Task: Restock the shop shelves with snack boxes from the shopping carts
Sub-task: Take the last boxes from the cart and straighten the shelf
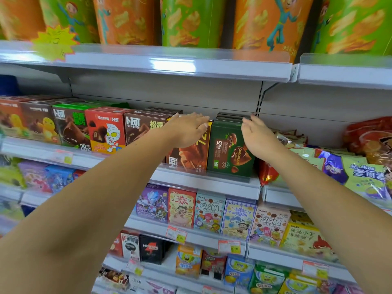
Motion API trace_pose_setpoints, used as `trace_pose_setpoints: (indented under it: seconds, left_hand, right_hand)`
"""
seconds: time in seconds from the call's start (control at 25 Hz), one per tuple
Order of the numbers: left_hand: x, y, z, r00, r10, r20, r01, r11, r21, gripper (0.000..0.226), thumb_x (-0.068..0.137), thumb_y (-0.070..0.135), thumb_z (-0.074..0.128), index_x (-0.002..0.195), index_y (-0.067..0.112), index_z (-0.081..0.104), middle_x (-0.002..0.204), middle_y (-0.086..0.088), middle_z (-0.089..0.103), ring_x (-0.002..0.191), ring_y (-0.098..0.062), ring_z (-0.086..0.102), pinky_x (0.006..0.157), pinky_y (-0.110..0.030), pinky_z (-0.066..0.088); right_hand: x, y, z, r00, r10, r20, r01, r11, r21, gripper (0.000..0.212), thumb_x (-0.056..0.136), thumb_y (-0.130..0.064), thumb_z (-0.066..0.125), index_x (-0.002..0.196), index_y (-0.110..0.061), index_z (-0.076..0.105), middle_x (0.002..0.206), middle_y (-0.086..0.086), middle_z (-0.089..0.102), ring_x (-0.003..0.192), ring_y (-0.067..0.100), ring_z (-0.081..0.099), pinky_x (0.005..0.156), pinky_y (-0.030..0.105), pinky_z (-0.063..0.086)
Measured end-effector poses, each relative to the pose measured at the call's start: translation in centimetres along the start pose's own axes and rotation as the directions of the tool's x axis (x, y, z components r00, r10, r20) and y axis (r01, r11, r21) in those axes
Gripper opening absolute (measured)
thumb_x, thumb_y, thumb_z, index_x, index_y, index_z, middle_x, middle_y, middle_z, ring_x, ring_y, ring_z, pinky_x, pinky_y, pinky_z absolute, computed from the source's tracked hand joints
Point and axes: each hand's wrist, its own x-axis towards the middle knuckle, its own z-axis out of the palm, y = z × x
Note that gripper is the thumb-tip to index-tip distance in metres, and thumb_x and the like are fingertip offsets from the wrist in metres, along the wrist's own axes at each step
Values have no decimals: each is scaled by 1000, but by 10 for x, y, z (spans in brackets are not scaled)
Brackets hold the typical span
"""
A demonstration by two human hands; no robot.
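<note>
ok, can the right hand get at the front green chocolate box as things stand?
Probably yes. The right hand is at the top right corner of the green chocolate box, fingers over the row behind it. Nothing stands in front; the snack bags lie beside it, not across it.

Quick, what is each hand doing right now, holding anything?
Left hand: open, fingers straight, over the brown box.
Right hand: open, fingers touching the top of the green box.
</note>
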Motion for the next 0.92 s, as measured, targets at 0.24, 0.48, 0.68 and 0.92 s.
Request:
trace_pose_setpoints:
  seconds: [0.24, 0.48, 0.68, 0.92]
  left_hand:
    - [-27, -40, 7, 986, 60, -157, -63, 998, -15, 52, 107, 37, 21, 157, 22, 18, 165, 0, 11, 153, -17, 3, 122, -48, 1]
    - [-86, -147, 25, 938, 50, -342, -25, 997, 78, 56, 104, 38, 27, 156, 18, 22, 165, -3, 10, 153, -18, 1, 123, -49, 3]
    - [-109, -244, 15, 952, 44, -301, -6, 992, 127, 60, 104, 42, 28, 157, 17, 13, 166, -3, 3, 153, -20, -3, 122, -52, 2]
    - [-102, -289, 9, 975, 96, -200, -71, 989, 128, 65, 103, 49, 26, 157, 18, 8, 166, -3, 1, 153, -21, -3, 120, -56, 1]
  right_hand:
    - [-26, -32, 19, 969, -199, -148, 129, 914, -385, 50, 105, -34, 22, 152, -19, 28, 161, 6, 20, 150, 23, 5, 122, 42, 1]
    - [-42, -111, 113, 912, -358, -199, 232, 852, -469, 51, 101, -26, 39, 150, -15, 34, 160, 11, 21, 150, 31, 9, 120, 48, 4]
    - [-21, -180, 160, 939, -243, -243, 85, 849, -522, 60, 100, -32, 39, 154, -23, 17, 163, 9, 6, 150, 32, -2, 119, 53, 3]
    - [-12, -201, 170, 976, -36, -217, -96, 816, -570, 66, 99, -37, 41, 155, -24, 9, 164, 3, 1, 150, 28, -7, 119, 56, 5]
